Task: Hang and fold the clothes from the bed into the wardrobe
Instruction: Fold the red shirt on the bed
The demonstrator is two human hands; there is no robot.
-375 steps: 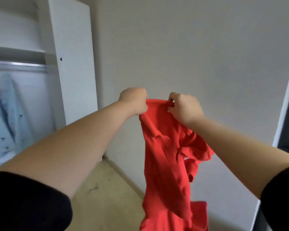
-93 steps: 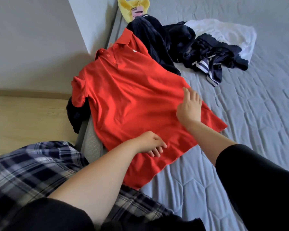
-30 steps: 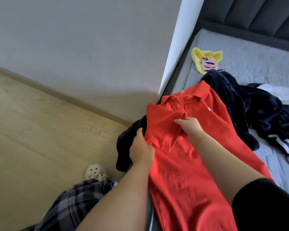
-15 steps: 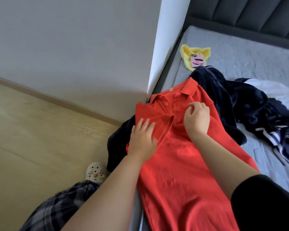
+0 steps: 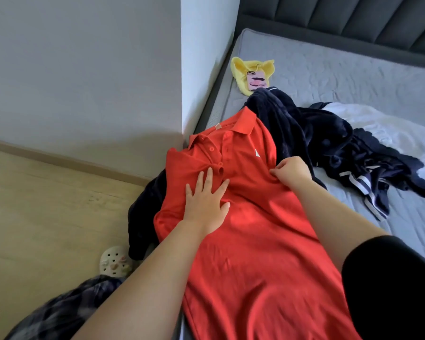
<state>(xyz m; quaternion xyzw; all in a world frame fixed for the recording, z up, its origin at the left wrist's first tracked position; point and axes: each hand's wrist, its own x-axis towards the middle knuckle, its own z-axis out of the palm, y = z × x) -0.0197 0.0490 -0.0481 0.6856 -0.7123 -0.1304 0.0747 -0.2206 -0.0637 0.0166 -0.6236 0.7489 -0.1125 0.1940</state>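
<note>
Polo shirt (image 5: 250, 231), red, spread front-up along near edge of bed (image 5: 353, 77), collar pointing twd headboard, hem running off bottom of frame. Left hand (image 5: 206, 202) flat on chest area just below button placket, fingers (image 5: 207, 179) straight and spread, pressing fabric down (holding nothing). Right hand (image 5: 292, 171) at shirt's right side near small white logo, fingertips pinching a fold of red cloth. Dark navy garments (image 5: 329, 148) heaped just beside and partly under collar; another dark piece (image 5: 142, 212) hanging off bed edge under left sleeve. White garment (image 5: 378, 128) behind navy pile. Yellow item w/ pink tag (image 5: 253, 74) farther up mattress. Perforated clog (image 5: 115, 262) on wood floor.
</note>
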